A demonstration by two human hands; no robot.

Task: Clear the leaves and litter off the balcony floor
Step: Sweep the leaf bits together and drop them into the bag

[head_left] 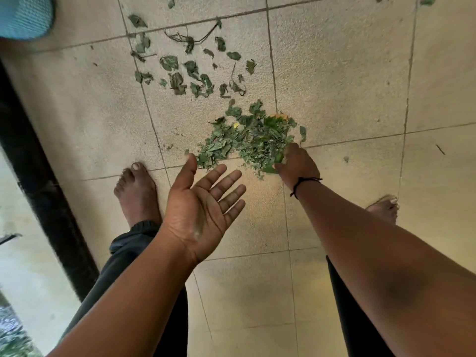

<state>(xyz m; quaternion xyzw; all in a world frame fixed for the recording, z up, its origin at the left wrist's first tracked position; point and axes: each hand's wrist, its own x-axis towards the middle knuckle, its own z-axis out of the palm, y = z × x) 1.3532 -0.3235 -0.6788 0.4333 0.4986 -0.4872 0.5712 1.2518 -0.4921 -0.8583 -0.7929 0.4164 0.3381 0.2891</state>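
My right hand (296, 163) is down at the near right edge of the leaf pile (247, 140), back toward me, fingers buried in the green; I seem to be gripping or raking a clump, though I cannot tell how tightly they curl. My left hand (203, 202) waits just this side of the pile, palm up, fingers spread flat and holding nothing, so the heap can be pushed onto it like a dustpan. The pile sits on the tiled floor (347, 86) just beyond my bare toes. Farther past it, loose leaves (190, 68) lie scattered apart, not yet gathered. Beyond those, far left, is a blue mat (25, 16).
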